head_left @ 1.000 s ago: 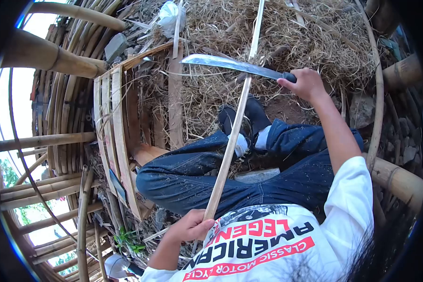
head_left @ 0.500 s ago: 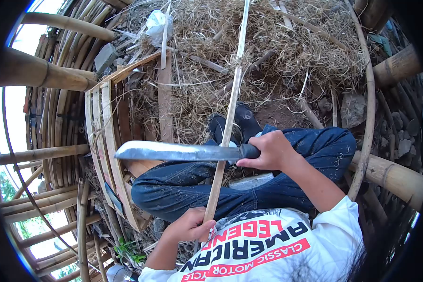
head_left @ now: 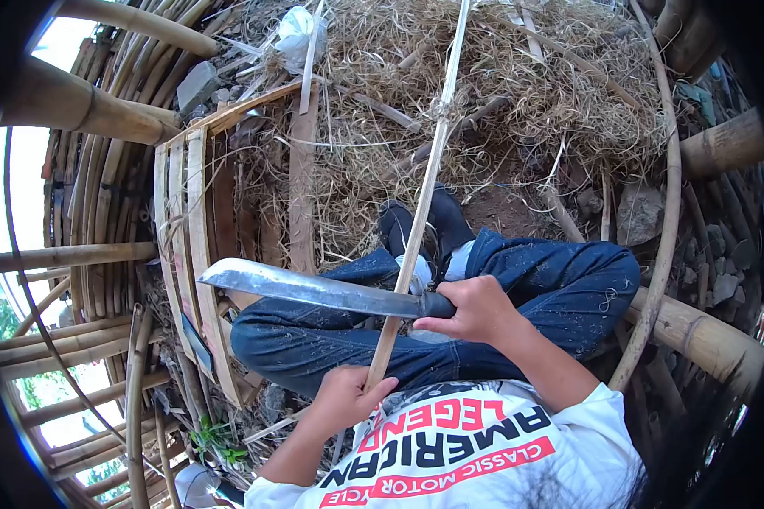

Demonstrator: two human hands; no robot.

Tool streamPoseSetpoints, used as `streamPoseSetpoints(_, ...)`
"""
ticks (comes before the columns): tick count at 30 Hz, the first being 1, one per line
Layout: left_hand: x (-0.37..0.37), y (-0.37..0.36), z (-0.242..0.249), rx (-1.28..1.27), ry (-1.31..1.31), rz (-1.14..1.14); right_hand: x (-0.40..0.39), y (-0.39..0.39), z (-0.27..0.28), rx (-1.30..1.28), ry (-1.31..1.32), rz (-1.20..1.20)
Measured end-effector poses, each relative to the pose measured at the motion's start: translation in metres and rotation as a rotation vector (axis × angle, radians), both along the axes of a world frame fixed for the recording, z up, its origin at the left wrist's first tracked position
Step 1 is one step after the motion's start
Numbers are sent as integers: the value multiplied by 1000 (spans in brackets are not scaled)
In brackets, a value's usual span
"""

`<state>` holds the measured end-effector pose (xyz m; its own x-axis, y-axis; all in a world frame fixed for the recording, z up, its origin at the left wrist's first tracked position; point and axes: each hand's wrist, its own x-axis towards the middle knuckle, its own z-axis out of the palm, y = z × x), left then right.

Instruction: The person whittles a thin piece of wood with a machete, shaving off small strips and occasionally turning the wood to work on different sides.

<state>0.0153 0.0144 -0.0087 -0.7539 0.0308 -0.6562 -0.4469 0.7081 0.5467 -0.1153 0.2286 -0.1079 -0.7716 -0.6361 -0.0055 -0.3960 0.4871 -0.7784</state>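
Note:
My right hand point(head_left: 477, 310) is closed around the dark handle of a machete point(head_left: 314, 291). Its long, scuffed blade points left and lies across a bamboo strip point(head_left: 424, 182), near the handle end. Pale and narrow, the strip runs from my waist up past my feet to the top of the view, with a knot partway along. My left hand point(head_left: 344, 400) grips the strip's lower end close to my shirt. The edge's exact contact with the strip cannot be made out. Both of my legs, in blue jeans point(head_left: 552, 280), are folded beneath the blade.
Curly shavings point(head_left: 518, 110) cover the ground ahead. A slatted wooden crate point(head_left: 197, 229) stands at my left, with a white plastic bag point(head_left: 297, 36) beyond it. Bamboo poles point(head_left: 85, 106) frame the left side; another thick pole point(head_left: 705, 335) is at my right, near stones point(head_left: 641, 204).
The machete has slid down the strip toward my body, and its blade now slants more, tip higher than handle. My left hand keeps its hold on the lower end.

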Motion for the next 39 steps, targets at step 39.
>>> streamPoseSetpoints(39,15,-13,19,65,-245,160,-145,43,-46,314,137,-301)
